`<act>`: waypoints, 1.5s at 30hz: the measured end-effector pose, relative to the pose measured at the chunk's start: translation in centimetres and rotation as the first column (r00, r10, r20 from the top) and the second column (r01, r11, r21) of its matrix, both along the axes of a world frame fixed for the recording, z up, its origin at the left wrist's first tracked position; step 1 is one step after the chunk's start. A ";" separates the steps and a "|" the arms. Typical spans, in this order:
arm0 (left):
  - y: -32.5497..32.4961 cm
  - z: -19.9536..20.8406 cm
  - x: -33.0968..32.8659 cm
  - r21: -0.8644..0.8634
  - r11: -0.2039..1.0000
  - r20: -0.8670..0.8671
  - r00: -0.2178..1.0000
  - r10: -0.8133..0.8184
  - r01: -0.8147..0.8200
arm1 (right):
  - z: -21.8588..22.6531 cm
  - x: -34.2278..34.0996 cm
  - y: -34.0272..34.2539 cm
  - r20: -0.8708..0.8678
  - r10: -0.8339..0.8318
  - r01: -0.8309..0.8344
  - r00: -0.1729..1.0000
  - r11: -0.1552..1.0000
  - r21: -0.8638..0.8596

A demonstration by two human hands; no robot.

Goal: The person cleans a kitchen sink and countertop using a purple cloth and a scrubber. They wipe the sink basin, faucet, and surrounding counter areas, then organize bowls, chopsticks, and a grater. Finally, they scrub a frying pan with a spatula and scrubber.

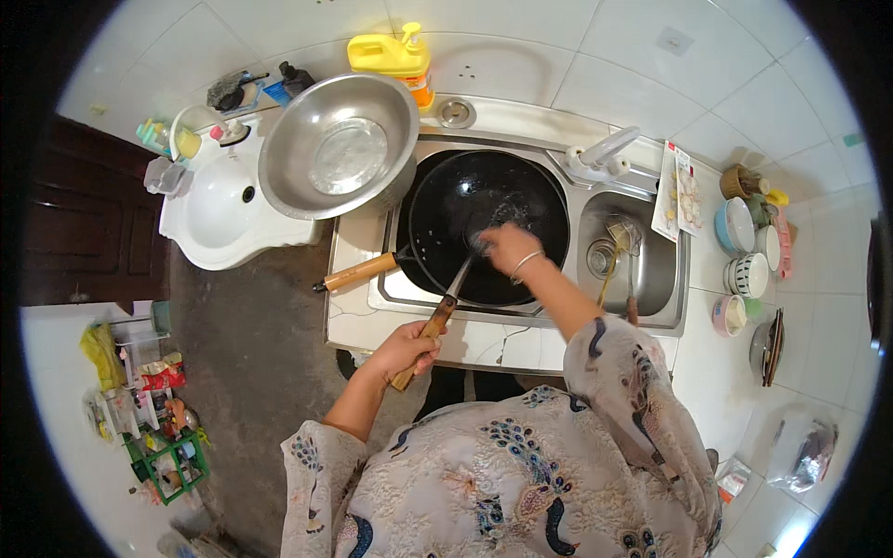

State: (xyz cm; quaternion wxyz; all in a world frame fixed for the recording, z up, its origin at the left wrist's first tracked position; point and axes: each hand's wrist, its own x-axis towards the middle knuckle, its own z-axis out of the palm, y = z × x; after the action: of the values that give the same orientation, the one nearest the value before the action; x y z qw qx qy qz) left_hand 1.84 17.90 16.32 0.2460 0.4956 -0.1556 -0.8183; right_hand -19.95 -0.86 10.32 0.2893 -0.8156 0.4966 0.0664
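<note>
My left hand point(405, 352) is closed round the wooden handle of a metal-shafted cooking utensil point(459, 279), which slants up over a black wok point(446, 205). At the utensil's far end my right hand point(513, 249) has its fingers bent together against a small greyish patch. Whether that is a scrubber or the utensil's own head cannot be made out. The wok sits in the left sink basin, its wooden handle point(361, 272) pointing left. A little wet sheen shows on the wok's dark inside.
A large steel basin point(321, 116) stands left of the wok, beside a white washbasin point(219, 209). Behind are a yellow jug point(391, 58) and the tap point(609, 149). The right sink bowl point(651, 288) holds long-handled tools. Bowls point(747, 274) line the right counter.
</note>
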 end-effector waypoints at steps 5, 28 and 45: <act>-0.4 1.4 -0.2 -0.032 0.999 0.054 0.998 -0.036 0.038 | -5.7 -3.3 -3.5 -0.055 -0.371 0.366 0.927 0.927 -0.083; -0.6 2.4 0.9 -0.140 0.637 0.985 0.044 0.165 0.758 | 4.5 -2.8 2.0 0.213 -0.073 0.109 0.974 0.981 -0.159; 2.2 -0.6 3.1 -0.204 0.465 0.963 0.092 0.252 0.862 | -0.5 0.1 -3.0 0.054 -0.168 0.170 0.984 0.985 -0.035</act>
State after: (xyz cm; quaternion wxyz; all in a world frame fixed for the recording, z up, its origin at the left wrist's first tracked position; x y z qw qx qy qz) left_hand 4.92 20.10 15.72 0.0574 0.6497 -0.7394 -0.1670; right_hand -19.84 -3.86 9.79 0.2902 -0.7776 0.5577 0.0108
